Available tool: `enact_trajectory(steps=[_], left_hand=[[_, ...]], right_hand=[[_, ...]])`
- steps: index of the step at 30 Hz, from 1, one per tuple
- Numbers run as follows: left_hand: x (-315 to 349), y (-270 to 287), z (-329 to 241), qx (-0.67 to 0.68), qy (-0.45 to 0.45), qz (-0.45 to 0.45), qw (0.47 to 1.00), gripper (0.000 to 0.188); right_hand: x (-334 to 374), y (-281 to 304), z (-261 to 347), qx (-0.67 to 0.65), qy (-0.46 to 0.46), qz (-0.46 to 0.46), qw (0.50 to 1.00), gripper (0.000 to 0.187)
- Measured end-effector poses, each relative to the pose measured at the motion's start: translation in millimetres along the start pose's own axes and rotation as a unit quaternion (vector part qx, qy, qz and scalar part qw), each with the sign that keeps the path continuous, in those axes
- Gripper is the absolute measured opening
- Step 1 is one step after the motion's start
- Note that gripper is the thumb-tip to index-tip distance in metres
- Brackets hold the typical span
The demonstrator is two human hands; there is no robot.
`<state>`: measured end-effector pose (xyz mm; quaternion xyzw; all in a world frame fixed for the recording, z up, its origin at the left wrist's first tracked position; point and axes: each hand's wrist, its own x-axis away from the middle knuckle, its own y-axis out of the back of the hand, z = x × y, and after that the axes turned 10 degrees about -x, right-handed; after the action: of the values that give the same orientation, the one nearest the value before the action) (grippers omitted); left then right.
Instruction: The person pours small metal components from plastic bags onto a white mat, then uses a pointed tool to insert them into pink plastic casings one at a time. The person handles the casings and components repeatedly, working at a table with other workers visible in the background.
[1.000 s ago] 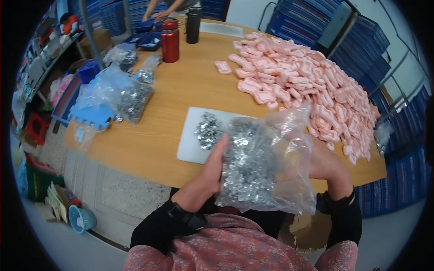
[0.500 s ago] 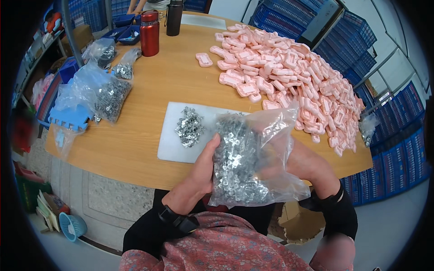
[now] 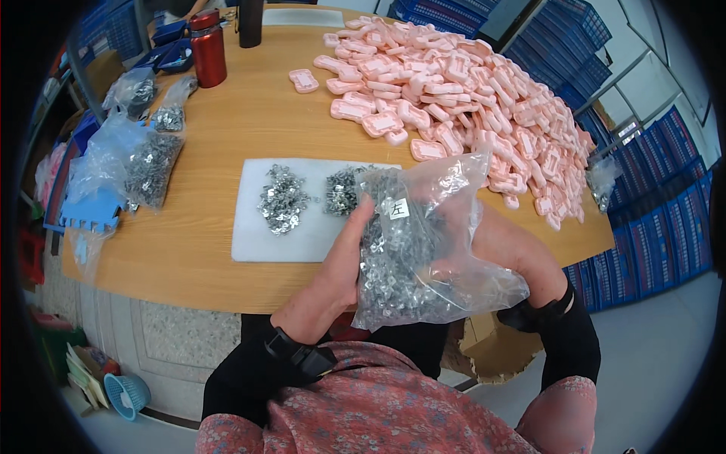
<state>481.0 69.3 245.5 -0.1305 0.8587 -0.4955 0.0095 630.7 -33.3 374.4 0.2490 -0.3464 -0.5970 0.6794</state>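
Note:
A clear plastic bag [image 3: 393, 265] packed with small silvery metal clips is held upright over the table's near edge. My left hand [image 3: 344, 253] grips its left side, thumb along the edge and fingers hidden behind. At the other side my right hand [image 3: 495, 238] holds the bag, its fingers blurred behind loose plastic. A small white label [image 3: 398, 209] shows on the bag's upper part. Just beyond lies a white board [image 3: 246, 219], bearing a loose pile of metal clips [image 3: 283, 200] at left and a second pile [image 3: 342, 191] partly covered by the bag.
A large heap of pink plastic pieces [image 3: 454, 98] covers the table's far right. Several bags of metal parts [image 3: 153, 170] lie at left near a blue foam mat [image 3: 91, 212]. Behind stand a red flask [image 3: 208, 49], a dark bottle [image 3: 250, 23] and blue trays [image 3: 175, 57].
My view has shifted, so the table's things sit further left. The bag has turned slightly, bringing its white label into sight and uncovering the second pile on the board. Both hands keep their hold.

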Motion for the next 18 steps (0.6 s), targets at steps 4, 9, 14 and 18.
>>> enact_trajectory(steps=[4, 9, 14, 18], left_hand=[[-10.9, -6.0, 6.5, -0.041, 0.023, -0.034, 0.998, 0.058], [-52.2, -17.2, -30.7, -0.076, -0.035, -0.005, 0.996, 0.050], [-90.3, -11.5, -68.3, -0.153, -0.042, 0.005, 0.987, 0.057], [-103.0, -9.5, -76.0, -0.138, -0.030, 0.011, 0.990, 0.060]], right_hand=[[12.0, 4.4, -11.6, 0.034, 0.104, -0.042, 0.993, 0.094], [-5.2, 38.0, -24.4, -0.023, 0.115, -0.063, 0.991, 0.088], [-22.5, 67.3, -33.9, -0.047, 0.058, -0.040, 0.996, 0.081], [-38.0, 67.3, -54.0, -0.003, 0.134, -0.071, 0.988, 0.072]])
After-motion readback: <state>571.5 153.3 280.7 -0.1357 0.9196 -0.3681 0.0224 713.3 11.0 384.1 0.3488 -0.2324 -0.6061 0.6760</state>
